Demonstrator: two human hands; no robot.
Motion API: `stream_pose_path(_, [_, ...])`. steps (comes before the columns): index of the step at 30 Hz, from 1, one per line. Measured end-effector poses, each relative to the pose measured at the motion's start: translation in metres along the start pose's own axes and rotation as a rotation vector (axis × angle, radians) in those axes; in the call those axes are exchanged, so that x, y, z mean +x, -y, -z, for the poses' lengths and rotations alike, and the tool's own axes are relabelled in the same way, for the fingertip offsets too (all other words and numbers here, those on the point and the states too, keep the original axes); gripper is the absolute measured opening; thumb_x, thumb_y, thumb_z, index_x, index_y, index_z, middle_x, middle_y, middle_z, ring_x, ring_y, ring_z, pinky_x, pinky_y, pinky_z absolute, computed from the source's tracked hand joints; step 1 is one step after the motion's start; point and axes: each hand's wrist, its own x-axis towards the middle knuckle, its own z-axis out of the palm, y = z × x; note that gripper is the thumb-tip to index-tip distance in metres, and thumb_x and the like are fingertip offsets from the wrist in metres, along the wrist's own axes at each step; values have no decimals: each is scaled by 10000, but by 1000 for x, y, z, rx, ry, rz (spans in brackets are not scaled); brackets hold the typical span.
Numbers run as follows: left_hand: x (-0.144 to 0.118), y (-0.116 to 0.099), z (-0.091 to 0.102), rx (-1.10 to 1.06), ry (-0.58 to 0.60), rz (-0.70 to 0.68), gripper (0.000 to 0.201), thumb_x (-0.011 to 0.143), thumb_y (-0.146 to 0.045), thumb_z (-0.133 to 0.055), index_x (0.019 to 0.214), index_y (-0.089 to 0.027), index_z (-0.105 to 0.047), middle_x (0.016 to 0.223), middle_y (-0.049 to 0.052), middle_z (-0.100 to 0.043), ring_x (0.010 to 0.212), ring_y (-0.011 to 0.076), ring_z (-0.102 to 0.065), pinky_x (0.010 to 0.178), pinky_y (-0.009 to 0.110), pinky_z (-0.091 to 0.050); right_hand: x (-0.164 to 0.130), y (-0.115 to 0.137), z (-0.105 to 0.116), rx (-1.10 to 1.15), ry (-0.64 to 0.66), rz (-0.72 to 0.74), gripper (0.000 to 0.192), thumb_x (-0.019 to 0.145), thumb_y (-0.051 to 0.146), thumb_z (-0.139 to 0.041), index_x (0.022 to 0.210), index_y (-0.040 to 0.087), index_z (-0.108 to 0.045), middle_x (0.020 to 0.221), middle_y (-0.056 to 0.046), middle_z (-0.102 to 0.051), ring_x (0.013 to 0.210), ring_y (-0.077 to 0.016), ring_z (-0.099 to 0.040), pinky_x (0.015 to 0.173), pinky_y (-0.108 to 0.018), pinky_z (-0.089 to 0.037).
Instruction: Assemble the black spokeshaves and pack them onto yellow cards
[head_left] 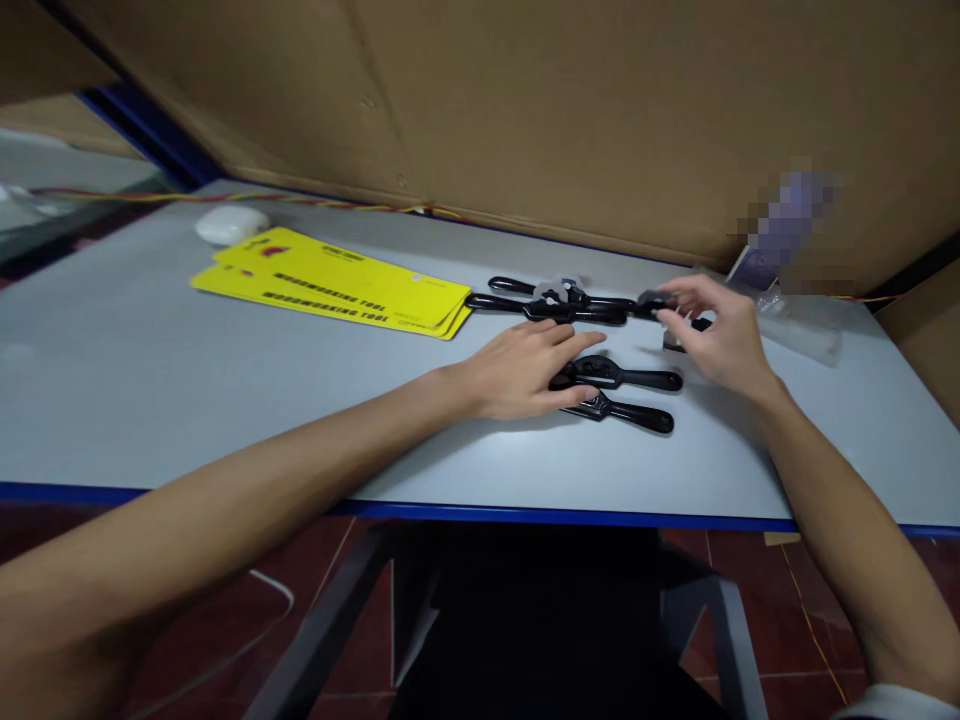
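right hand [720, 340]: fingers pinched on the end of a black tool [652, 303] near the table's far edge.
left hand [525, 370]: lies flat and open, fingertips on the near pair of black tools [630, 395] toward the table's front edge.
far pair of black tools [555, 300]: just beyond the left hand.
yellow cards [337, 285]: stacked toward the far left corner.
table [150, 400]: grey, blue-edged.

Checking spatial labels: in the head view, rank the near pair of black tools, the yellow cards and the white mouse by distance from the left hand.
1. near pair of black tools, under the left hand.
2. yellow cards, farther left.
3. white mouse, far left corner.
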Motion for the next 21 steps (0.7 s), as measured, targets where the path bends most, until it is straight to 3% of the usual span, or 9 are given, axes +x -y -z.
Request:
stream_pose_path(3, [-1, -1, 2, 38, 16, -11, 737, 1017, -713, -402, 1493, -181, -587, 1123, 156, -690, 1041, 347, -651, 923, 480, -521, 6, -24, 15, -90, -4, -64, 340, 930, 322, -630, 1219, 220, -775, 997, -75, -786, 838, -241, -688, 818, -423, -542])
stream_pose_path(7, [-1, -1, 1, 56, -1, -26, 644, 1033, -634, -422, 1466, -198, -617, 1067, 128, -668, 987, 307, -634, 899, 437, -519, 7, -35, 31, -121, 210, -128, 365, 969, 413, -600, 1160, 191, -817, 978, -93, -814, 766, -243, -694, 756, -412, -536])
stream_pose_path(10, [-1, -1, 0, 49, -11, -31, 619, 1045, -608, -408, 1450, -197, -630, 1035, 121, -656, 960, 298, -623, 889, 435, -519, 6, -34, 36, -139, 298, -117, 374, 984, 441, -577, 1124, 197, -823, 964, -83, -820, 752, -238, -694, 730, -390, -513])
stream_pose_path(14, [-1, -2, 0, 39, -8, -15, 598, 1060, -572, -372, 1432, -191, -644, 1022, 127, -644, 939, 299, -609, 889, 457, -519, 6, -32, 36, -205, 337, -110, 303, 968, 425, -616, 1064, 212, -809, 814, -53, -777, 717, -225, -673, 714, -374, -478])
stream_pose_path(21, [-2, -1, -1, 49, -28, -26, 577, 1060, -562, -377, 1403, -195, -660, 1008, 117, -635, 926, 283, -597, 902, 450, -519, 6, -37, 34, -283, 338, -106, 186, 926, 377, -660, 951, 224, -764, 873, -63, -772, 759, -234, -667, 716, -371, -461])
